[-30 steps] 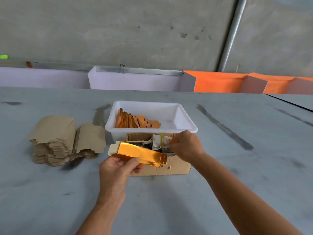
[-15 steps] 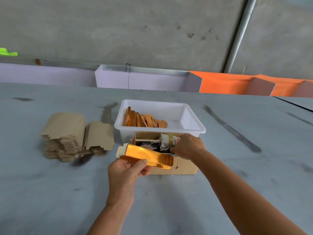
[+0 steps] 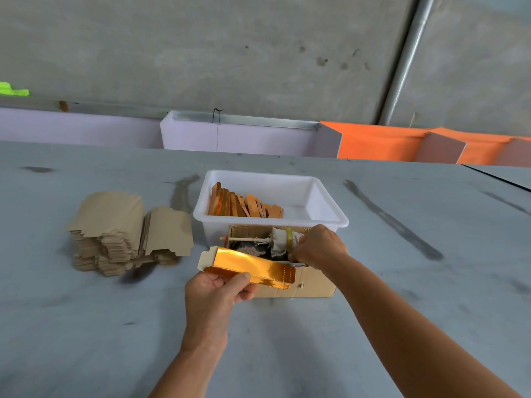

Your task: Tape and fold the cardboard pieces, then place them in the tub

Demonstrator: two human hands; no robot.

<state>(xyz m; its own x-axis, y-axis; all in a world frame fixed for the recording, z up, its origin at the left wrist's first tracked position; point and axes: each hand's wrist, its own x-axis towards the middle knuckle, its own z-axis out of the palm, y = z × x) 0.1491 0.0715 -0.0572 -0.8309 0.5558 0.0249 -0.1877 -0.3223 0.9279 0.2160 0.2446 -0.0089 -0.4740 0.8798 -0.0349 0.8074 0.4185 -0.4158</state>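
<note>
Left hand [image 3: 214, 291]: grasping one shiny gold folded cardboard piece [image 3: 253, 267] by its lower near edge, thumb on top, fingers curled beneath. Piece held tilted, just in front of the open brown cardboard box [image 3: 304, 285], pale flap end pointing left, perforated end overlapping the box's front wall.

Right hand [image 3: 317, 248]: fingers curled and pinching at the near right rim of the brown box, beside a roll of yellowish tape [image 3: 288, 236] on a cloth-wrapped spindle [image 3: 277, 242]. Cannot tell exactly what is pinched; a thin pale strip visible under the fingertips.

White rectangular plastic tub [image 3: 330, 205]: one, directly behind the brown box, touching it or nearly so. Row of finished gold folded pieces [image 3: 244, 203] standing on edge in the tub's left half; too tightly packed for an exact count, more than ten. Right half of tub showing bare white floor.

Stack of flat brown die-cut cardboard blanks [image 3: 112, 231]: to the left of the tub, apart from it, in two leaning piles; sheet count not readable.

Grey tabletop [image 3: 431, 282]: open surface right of the brown box, in front of it around both forearms, and left of the stack. Dark streaks on the surface right of and behind the tub. Far table edge behind the tub, bordered by lilac and orange panels [image 3: 373, 142].
</note>
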